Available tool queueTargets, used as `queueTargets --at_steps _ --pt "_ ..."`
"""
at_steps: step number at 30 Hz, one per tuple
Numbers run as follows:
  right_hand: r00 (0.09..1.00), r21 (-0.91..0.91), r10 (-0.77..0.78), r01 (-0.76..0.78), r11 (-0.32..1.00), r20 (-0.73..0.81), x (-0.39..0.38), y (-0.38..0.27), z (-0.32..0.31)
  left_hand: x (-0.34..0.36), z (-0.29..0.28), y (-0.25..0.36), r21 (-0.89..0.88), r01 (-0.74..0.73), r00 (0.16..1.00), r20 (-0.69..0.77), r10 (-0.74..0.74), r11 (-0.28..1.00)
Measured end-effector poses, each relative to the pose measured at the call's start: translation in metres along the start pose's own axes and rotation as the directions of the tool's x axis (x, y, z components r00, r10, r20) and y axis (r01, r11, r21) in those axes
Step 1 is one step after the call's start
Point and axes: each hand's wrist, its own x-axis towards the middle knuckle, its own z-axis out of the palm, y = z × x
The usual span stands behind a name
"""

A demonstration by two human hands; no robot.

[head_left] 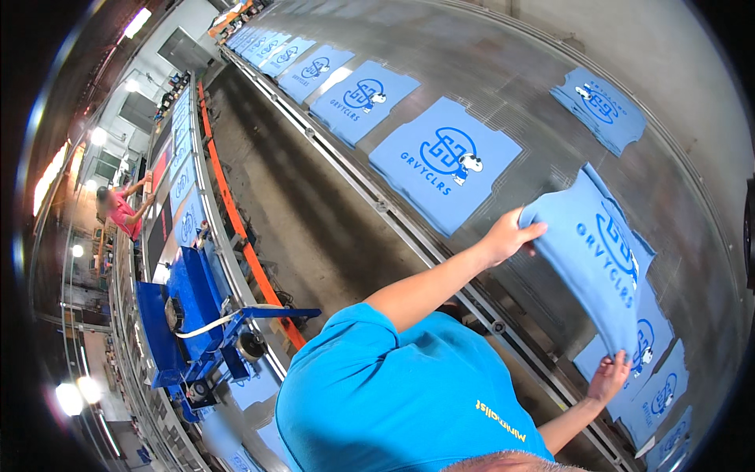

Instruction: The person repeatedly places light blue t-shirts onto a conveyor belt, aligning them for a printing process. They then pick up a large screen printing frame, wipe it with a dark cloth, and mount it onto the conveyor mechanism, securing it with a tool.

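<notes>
A light blue printed shirt panel (582,240) hangs raised and curved between my two hands above the long grey table. My left hand (510,236) is closed on its near upper corner, thumb on top. At the lower corner, my right hand (609,379) pinches the cloth. Part of the blue print is folded out of sight. Beyond my left hand, a flat panel (444,165) with a round blue emblem and a white cartoon dog lies on the table. Another panel (641,338) lies partly under the raised cloth, close to my right hand.
More panels (363,101) run in a row up the grey table (487,59). One panel (602,110) lies by its far edge. A metal rail (377,203) borders my side. Behind me stand a blue wheeled machine (197,315) and a second table, where a person in red (124,212) works.
</notes>
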Motion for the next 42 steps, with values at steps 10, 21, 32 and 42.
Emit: queueTargets --at_steps 10,21,32,42 --pt "0.937 -0.534 0.339 -0.329 0.779 -0.083 -0.034 0.171 0.003 -0.01 -0.187 -0.126 0.064 0.422 0.892 -0.207 -0.402 0.904" --pt "0.572 0.005 0.817 -0.819 0.573 0.078 -0.07 0.313 0.35 0.03 -0.5 0.009 -0.266 0.196 0.64 -0.695 -0.328 0.944" --pt "0.557 -0.002 0.791 -0.818 0.576 -0.254 -0.063 0.376 0.428 0.034 -0.519 -0.005 0.213 0.665 0.734 -0.363 -0.574 0.716" --pt "0.809 -0.454 0.587 -0.511 0.73 0.033 -0.053 0.299 0.54 0.058 -0.431 0.049 0.524 0.451 0.857 -0.029 -0.514 0.723"
